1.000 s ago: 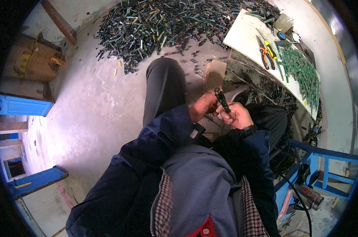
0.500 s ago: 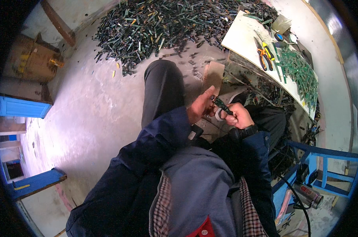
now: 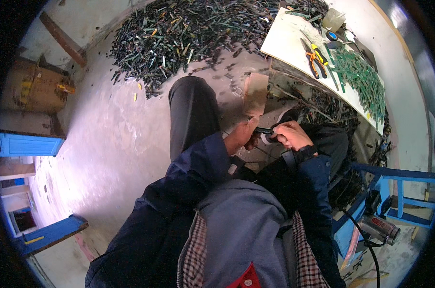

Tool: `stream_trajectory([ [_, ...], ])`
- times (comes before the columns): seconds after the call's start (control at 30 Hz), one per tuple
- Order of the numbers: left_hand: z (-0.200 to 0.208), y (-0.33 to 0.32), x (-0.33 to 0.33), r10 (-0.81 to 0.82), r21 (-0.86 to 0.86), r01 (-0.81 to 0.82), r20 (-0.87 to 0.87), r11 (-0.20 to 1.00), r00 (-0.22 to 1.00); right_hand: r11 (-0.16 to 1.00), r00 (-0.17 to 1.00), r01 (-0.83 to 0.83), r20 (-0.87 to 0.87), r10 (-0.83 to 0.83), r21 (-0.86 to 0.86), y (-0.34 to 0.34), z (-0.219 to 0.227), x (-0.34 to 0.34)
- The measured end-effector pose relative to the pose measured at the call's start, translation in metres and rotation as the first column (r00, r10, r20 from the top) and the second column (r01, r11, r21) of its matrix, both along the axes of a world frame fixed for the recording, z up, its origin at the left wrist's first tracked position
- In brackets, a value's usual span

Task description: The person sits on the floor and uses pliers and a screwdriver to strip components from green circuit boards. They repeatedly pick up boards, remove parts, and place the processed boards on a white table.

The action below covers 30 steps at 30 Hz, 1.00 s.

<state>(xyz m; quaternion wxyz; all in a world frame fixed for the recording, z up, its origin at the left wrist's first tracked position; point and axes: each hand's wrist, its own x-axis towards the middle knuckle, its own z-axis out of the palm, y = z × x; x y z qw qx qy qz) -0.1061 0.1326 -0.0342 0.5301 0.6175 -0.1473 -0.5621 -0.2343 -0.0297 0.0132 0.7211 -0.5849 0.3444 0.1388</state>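
Observation:
Between my two hands is a small black strip-shaped piece, narrow and lying almost level. My left hand grips its left end, with the thumb up and the fingers curled beneath. At the other end, the bent fingers of my right hand pinch the piece. Its exact kind is too small to make out. The hands are above the gap between my knees, just nearer to me than a brown block on the floor.
A large heap of dark strips spreads across the far floor. On a white board at right lie orange-handled pliers, a blue roll and many green strips. A silver cylinder is beside a blue frame.
The black piece has turned from slanting to nearly level, and less of it shows. My right fingers have shifted along it. The whole view has moved slightly.

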Motion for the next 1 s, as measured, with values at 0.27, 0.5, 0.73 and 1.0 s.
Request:
stream_trajectory([
  [0.27,-0.008,0.0,0.002,0.137,-0.006,-0.138,-0.075,0.99,0.988,0.858,0.837,0.335,0.297,-0.461,0.389,0.006,-0.01,0.002],
  [0.5,-0.014,0.0,0.0,0.134,-0.047,-0.151,-0.265,0.987,0.955,0.937,0.894,0.281,0.299,-0.334,0.207,0.03,-0.029,0.009],
  [0.73,-0.016,-0.007,-0.005,0.14,0.014,-0.141,-0.248,0.99,0.959,0.941,0.907,0.295,0.262,-0.33,0.163,0.032,-0.029,0.016],
  [1.0,-0.012,-0.008,-0.009,0.091,-0.045,-0.1,-0.172,0.994,0.981,0.872,0.851,0.415,0.23,-0.473,0.26,0.036,-0.041,0.016],
])
